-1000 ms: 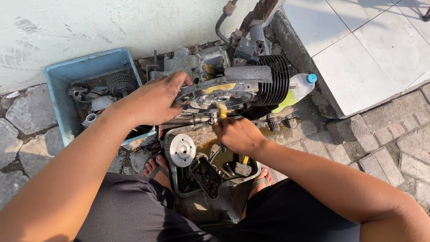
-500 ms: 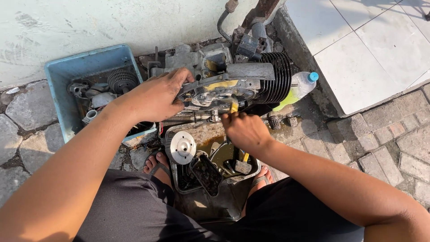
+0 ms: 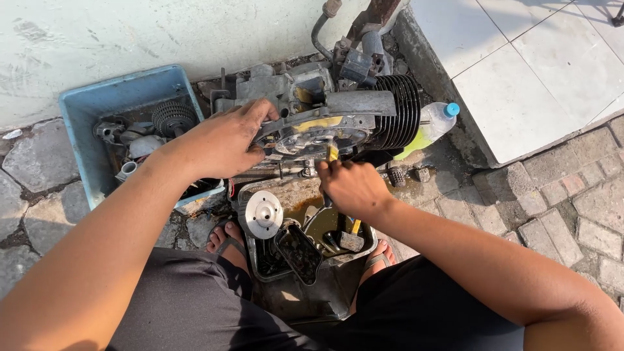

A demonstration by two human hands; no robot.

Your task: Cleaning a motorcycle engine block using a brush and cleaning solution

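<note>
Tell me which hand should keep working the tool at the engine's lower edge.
Right, likely. The right hand grips the yellow-handled tool with its tip at the engine. The left hand lies flat on the casing, apparently bracing it.

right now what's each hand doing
Left hand: open, pressed on the engine casing.
Right hand: closed on a yellow-handled tool.
</note>
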